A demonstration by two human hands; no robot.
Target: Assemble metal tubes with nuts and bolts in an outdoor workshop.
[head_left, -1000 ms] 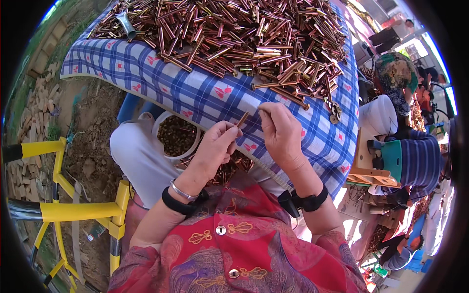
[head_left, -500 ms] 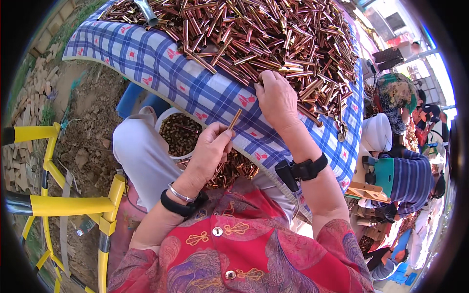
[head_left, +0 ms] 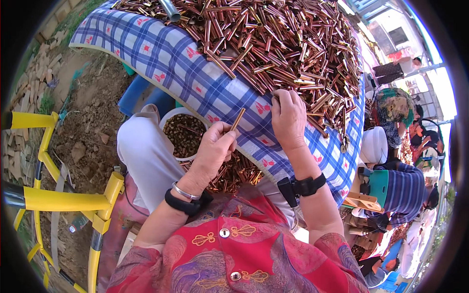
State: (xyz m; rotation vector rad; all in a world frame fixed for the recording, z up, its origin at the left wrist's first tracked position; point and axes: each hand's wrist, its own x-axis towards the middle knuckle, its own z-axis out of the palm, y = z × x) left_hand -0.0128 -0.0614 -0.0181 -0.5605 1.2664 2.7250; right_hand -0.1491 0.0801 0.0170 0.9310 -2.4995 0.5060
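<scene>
In my left hand [head_left: 218,146] a short copper-coloured tube [head_left: 238,118] is pinched between thumb and fingers, its free end slanting up. My right hand [head_left: 289,119] is at the near edge of a big heap of similar tubes [head_left: 298,53]. Its fingers are bent together, with a small dark bit by the tips that I cannot make out. The heap lies on a blue-and-white checked cloth [head_left: 141,56]. Below the cloth's edge, left of my left hand, stands a white bucket [head_left: 165,118] holding many small brownish pieces. More tubes [head_left: 234,173] lie in my lap area, partly hidden.
A grey metal pipe [head_left: 169,10] rests at the heap's far left. Yellow-and-black railings [head_left: 68,199] stand at my left over bare soil. Near the bucket is a blue container [head_left: 139,95]. On the right are a white bucket [head_left: 374,145] and several people, one in a striped top [head_left: 408,188].
My right hand has drawn back a little toward me from the heap. The left hand still holds its tube, nearly in place. The whole view has shifted slightly.
</scene>
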